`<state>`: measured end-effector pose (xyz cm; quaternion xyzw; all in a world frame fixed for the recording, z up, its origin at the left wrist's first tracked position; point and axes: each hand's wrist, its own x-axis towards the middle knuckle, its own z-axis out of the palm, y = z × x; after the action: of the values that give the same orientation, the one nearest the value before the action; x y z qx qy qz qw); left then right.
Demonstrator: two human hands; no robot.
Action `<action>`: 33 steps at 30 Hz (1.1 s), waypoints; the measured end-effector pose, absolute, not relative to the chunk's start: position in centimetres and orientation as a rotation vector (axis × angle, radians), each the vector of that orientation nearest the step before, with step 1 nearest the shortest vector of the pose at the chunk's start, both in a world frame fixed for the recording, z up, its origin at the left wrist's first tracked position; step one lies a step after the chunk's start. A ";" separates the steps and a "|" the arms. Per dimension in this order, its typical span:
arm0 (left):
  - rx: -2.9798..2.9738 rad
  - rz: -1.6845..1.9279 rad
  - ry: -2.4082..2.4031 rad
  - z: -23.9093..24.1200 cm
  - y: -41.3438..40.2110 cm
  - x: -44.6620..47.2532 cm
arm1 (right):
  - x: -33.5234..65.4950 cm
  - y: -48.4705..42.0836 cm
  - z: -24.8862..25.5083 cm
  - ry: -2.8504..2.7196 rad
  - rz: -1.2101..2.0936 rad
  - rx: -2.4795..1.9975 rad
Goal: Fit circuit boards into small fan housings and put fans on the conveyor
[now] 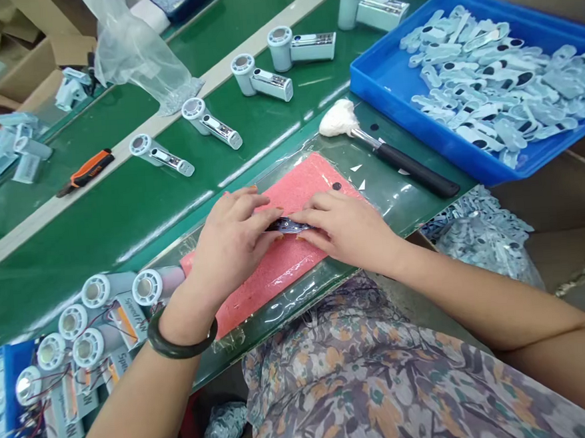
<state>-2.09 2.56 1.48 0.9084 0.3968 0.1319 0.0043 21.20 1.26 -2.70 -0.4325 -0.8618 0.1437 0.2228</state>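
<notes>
Dark part point(289, 225), over the red mat point(257, 291) (presumably padding against scratches), sits pinched in left grip point(236, 233) and right grip point(342, 230), one per end, seemingly for steadiness, black-handled tool point(416, 169) lying beyond right grip, within reach.

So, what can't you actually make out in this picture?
Head view, hidden: both ends of the small dark part, covered by the fingers of the left hand and right hand.
Head view, cut off: the lower-left blue bin, by the left edge; the blue tray, by the right edge.
Head view, too small: any lettering on the orange-handled tool.
</notes>
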 end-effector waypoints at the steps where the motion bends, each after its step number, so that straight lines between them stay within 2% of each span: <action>1: 2.850 0.408 1.202 1.3 2.7 -2.0 | 21.2 1.3 -2.9 -2.367 0.396 -1.192; 8: 2.809 0.377 1.157 1.1 3.5 -2.0 | 23.2 0.5 -4.4 -2.181 0.465 -1.069; 15: 2.807 0.416 1.146 0.9 3.8 -2.2 | 23.5 -0.4 -5.2 -2.336 -0.004 -1.056; 18: 2.800 0.364 1.167 1.0 3.8 -2.2 | 23.3 -0.2 -5.0 -2.399 -0.082 -1.051; 28: 2.732 0.292 1.278 1.2 3.5 -1.5 | 21.1 0.5 -3.9 -2.284 0.241 -1.197; 33: 2.685 0.409 1.257 1.4 3.6 -2.5 | 20.3 0.8 -3.2 -2.286 0.408 -1.287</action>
<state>-2.51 3.56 1.44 0.8948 0.4187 0.1362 0.0743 20.31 0.80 -3.24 -0.4704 -0.8358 0.1491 0.2409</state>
